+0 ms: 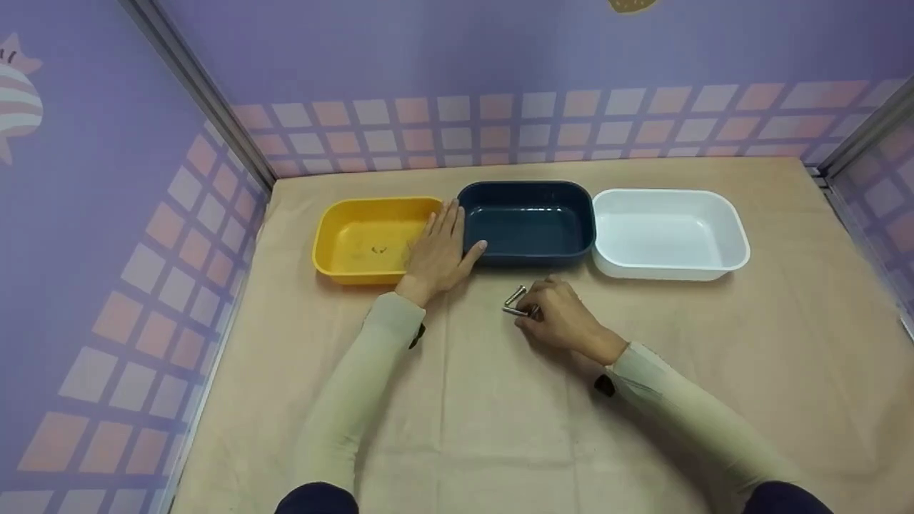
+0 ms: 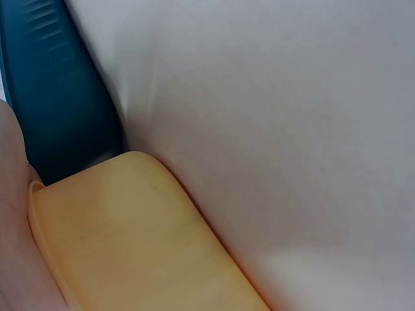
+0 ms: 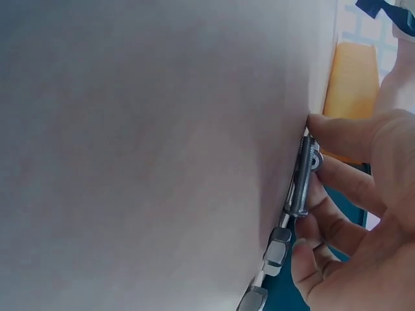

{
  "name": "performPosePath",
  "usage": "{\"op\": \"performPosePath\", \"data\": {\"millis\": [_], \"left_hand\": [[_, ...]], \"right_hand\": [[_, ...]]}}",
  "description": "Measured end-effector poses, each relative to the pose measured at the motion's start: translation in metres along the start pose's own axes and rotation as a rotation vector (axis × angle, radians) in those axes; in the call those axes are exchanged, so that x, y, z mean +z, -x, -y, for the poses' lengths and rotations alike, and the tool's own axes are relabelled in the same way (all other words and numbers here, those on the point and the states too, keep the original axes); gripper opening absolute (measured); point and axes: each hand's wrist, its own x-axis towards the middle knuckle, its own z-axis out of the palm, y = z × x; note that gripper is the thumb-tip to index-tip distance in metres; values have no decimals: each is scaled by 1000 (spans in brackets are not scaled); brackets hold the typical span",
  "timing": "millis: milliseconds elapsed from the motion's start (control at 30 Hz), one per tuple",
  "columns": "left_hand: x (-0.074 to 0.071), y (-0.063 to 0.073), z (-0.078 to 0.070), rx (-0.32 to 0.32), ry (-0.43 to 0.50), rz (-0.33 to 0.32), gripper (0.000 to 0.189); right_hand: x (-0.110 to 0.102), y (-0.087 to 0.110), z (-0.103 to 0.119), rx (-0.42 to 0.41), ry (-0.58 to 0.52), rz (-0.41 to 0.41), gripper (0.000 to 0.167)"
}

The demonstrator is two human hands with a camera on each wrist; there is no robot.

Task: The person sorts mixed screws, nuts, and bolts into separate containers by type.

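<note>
You are pinching at a small cluster of silvery metal bolts (image 1: 515, 295) with your right grip (image 1: 564, 316); they are lying close together at angles on the bench (image 1: 500, 400), one showing its threads. Your left grip (image 1: 437, 253) is resting, fingers straight, over the end of the yellow tray (image 1: 343, 239), its thumb reaching the dark blue tray (image 1: 528, 258). Both trays are sitting upright, side by side.

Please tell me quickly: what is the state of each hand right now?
Left hand: open, lying over the adjoining edges of the yellow box and dark blue box.
Right hand: curled at the metal bolts; whether it grips one cannot be told.
</note>
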Motion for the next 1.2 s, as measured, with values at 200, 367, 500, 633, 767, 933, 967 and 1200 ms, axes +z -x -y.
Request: {"op": "performPosePath", "data": {"millis": [200,367,500,633,767,933,967,1200], "left_hand": [[1,1,0,8,-6,-8,86],[1,1,1,10,-3,-18,86],[2,1,1,9,-6,-20,86],[2,1,1,11,1,-19,86],[2,1,1,15,2,-25,85],[2,1,1,15,-5,-23,86],[2,1,1,15,-5,-21,86],[1,0,0,14,0,-18,86]], "right_hand": [[1,0,1,-6,14,-32,8],[0,0,2,-7,17,-15,7],[0,0,3,26,16,-13,7],[-2,0,3,54,5,-25,7],[-3,-1,3,56,-26,-33,8],[-9,-5,5,64,-104,-30,9],[-11,-5,5,64,-117,-34,9],[-22,-13,7,56,-175,-69,9]]}}
